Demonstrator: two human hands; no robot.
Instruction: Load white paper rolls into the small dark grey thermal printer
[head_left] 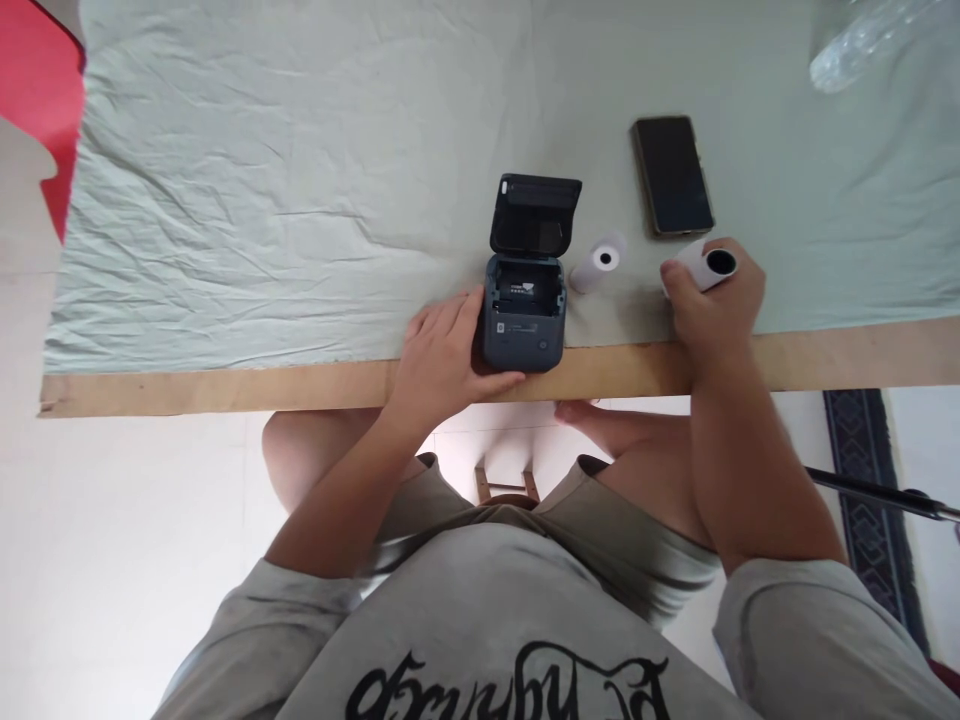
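Note:
A small dark label printer [525, 340] stands near the table's front edge, its lid [534, 215] swung up and its roll bay exposed. My left hand [442, 355] rests against the printer's left side, thumb along its front and fingers along the side. Just right of the printer, a white paper roll [600, 262] stands on end with a loose tail of paper. My right hand [716, 305] is closed around a second white paper roll [697, 270], whose dark hollow core faces up. What lies inside the printer's bay is too small to make out fully.
A phone [675, 175] with a dark screen lies beyond my right hand. At the far right is a clear plastic bottle [855, 55]. A pale green cloth [300, 200] covers the table, whose bare wooden edge [225, 390] runs along the front.

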